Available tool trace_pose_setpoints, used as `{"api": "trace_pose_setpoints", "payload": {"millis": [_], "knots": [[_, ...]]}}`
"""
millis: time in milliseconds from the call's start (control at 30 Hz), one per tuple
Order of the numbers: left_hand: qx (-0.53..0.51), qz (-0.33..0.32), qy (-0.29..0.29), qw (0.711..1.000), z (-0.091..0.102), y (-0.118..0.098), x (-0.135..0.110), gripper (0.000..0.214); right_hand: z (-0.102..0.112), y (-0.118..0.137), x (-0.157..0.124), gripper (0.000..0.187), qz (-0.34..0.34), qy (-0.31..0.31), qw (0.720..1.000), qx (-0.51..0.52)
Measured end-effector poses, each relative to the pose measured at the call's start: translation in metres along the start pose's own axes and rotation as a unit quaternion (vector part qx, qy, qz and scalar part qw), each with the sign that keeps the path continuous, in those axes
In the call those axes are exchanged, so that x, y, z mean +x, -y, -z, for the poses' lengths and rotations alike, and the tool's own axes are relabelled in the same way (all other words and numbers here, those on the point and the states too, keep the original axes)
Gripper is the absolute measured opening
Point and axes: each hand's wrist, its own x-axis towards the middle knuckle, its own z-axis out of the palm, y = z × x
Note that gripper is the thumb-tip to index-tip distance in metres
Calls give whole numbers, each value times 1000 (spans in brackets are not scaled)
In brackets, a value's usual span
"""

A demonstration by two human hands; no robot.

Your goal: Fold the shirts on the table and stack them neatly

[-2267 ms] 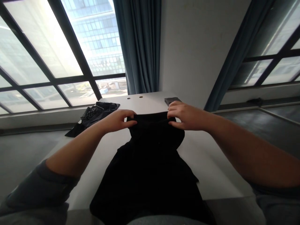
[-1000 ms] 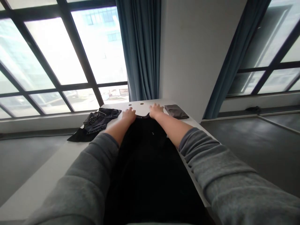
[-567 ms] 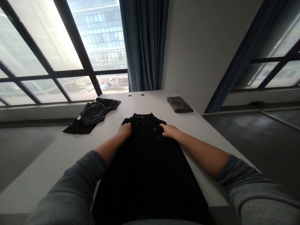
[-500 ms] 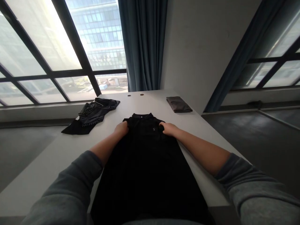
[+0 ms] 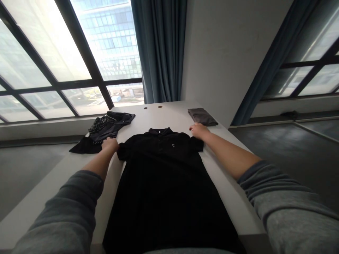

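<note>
From my feed, the black polo shirt (image 5: 161,183) lies flat on the white table (image 5: 169,113), collar (image 5: 159,131) pointing away from me and its long axis running straight out from the near table edge. The bottom of the frame cuts off the hem, and the black cloth hides most of its folds (only a small chest emblem (image 5: 173,144) reads clearly). The left hand (image 5: 109,144) sits at the end of the shirt's left sleeve, its fingers bunched at the cloth, though I cannot tell whether they are clamped. The right hand (image 5: 199,130) is just beyond the right sleeve, fingers loosely together and holding nothing I can see. A crumpled dark garment (image 5: 106,128) lies just past the left hand, and a folded grey cloth (image 5: 202,116) lies past the right.
</note>
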Motion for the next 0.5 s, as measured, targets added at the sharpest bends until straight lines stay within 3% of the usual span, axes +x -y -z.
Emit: {"api": "trace_pose_setpoints", "payload": {"millis": [67, 133, 267, 433, 500], "knots": [[15, -31, -10, 999, -9, -25, -7, 35, -16, 19, -8, 44, 43, 30, 999, -11], [-4, -119, -22, 993, -16, -57, -15, 38, -33, 32, -18, 50, 63, 70, 995, -21], [-42, -248, -20, 968, -25, -125, -27, 43, -58, 34, -43, 67, 20, 96, 995, -33], [-63, -246, 56, 966, -34, -188, -16, 60, -58, 34, -50, 80, -136, 133, 981, -34], [-64, -223, 89, 969, -40, -204, -4, 66, -53, 46, -36, 78, -99, 83, 991, -29]]}}
